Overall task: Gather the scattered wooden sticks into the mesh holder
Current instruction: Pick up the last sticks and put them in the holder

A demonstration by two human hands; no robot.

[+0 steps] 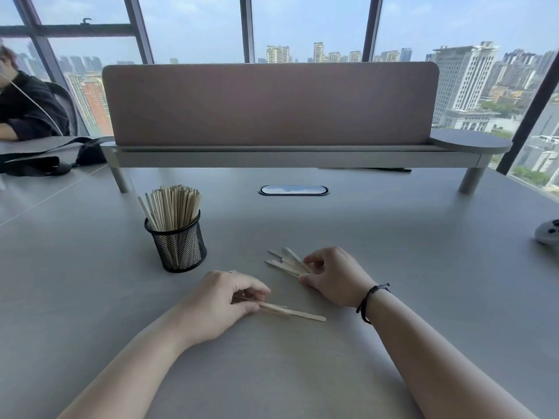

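Observation:
A black mesh holder [178, 246] stands upright on the grey table, packed with several pale wooden sticks [174, 207]. My left hand [220, 300] rests on the table just in front of the holder, fingers closed on a few sticks [298, 313] that lie flat and point right. My right hand [331, 275] is to the right of the holder, thumb and fingers pinched on a fanned bunch of sticks [286, 261] whose free ends point left toward the holder. A black cord bracelet circles the right wrist.
A raised shelf with a pink divider panel [269, 104] spans the back of the table [393, 237]. An oval cable port [293, 190] sits mid-table. A grey controller [549, 232] lies at the right edge. A black bag [45, 158] and a seated person [21, 98] are at far left.

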